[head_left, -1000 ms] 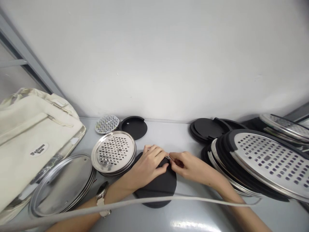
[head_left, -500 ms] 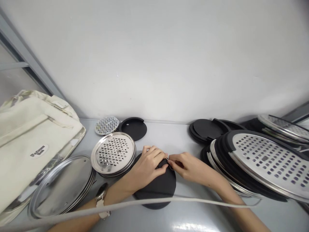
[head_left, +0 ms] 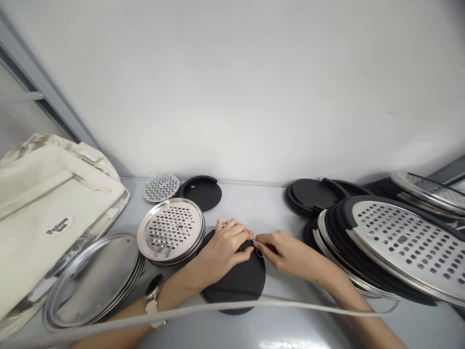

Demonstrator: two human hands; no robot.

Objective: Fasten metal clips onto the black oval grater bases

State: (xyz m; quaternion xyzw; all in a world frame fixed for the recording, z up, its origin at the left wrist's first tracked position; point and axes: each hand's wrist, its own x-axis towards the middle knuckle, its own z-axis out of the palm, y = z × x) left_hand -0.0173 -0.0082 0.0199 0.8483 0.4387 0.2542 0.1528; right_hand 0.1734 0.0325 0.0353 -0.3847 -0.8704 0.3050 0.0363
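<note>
A black round disc [head_left: 240, 281] with a raised rim lies on the grey table in front of me. My left hand [head_left: 230, 245] is closed on its rim, thumb on the near side and fingers over the top. At the right end of that rim, the fingertips of my right hand [head_left: 278, 246] pinch a small metal ring [head_left: 259, 252]. Its thin wire loop shows just below the fingers; the rest is hidden by them. Both hands nearly meet there. Left of the disc stands a stack of round perforated metal grater plates [head_left: 172, 230].
Plain metal discs [head_left: 96, 281] and cream fabric bags [head_left: 54, 203] lie left. Behind are a small grater plate [head_left: 162, 188] and black holders [head_left: 201, 193], [head_left: 316, 194]. A tall leaning stack of grater plates [head_left: 410, 242] stands right. A white cord [head_left: 283, 304] crosses in front.
Almost nothing differs. Both hands keep their places at the disc's rim, and the view has shifted very slightly.
</note>
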